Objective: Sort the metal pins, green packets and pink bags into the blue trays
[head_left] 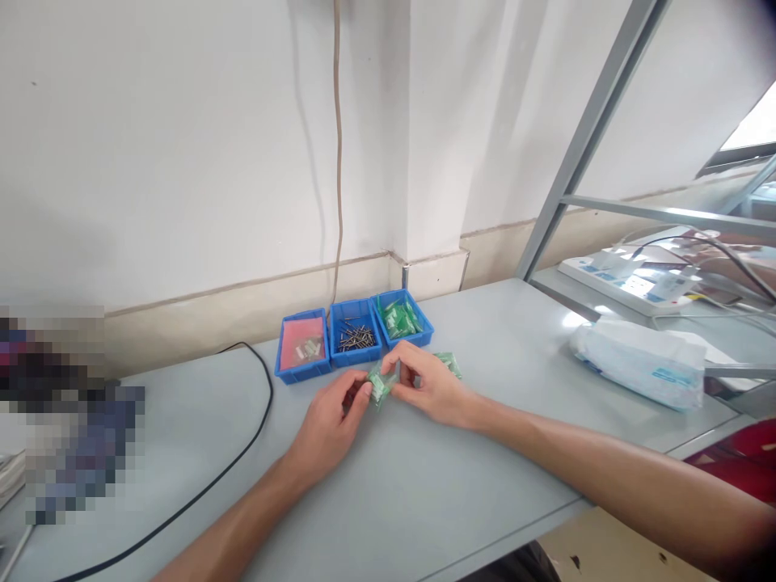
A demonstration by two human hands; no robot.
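Note:
A small clear-and-green plastic packet [379,386] with whitish pieces inside is held just above the table. My left hand [335,412] pinches its left edge between thumb and fingers. On the other side, my right hand [429,386] grips the packet's right edge, thumb and forefinger closed. Another green packet [449,364] lies on the table behind my right hand, partly hidden by it. Beyond both hands stand three blue bins: the left bin [303,376] has pink material and small pale parts, the middle bin [357,356] metal pins, the right bin [424,325] green packets.
A black cable [242,453] curves across the table's left side. At the right lie a soft plastic pack [643,364] and, farther back, a power strip [624,283]. A grey metal frame [588,145] rises at the right. A wall closes off the back, and a blurred-out person sits at left.

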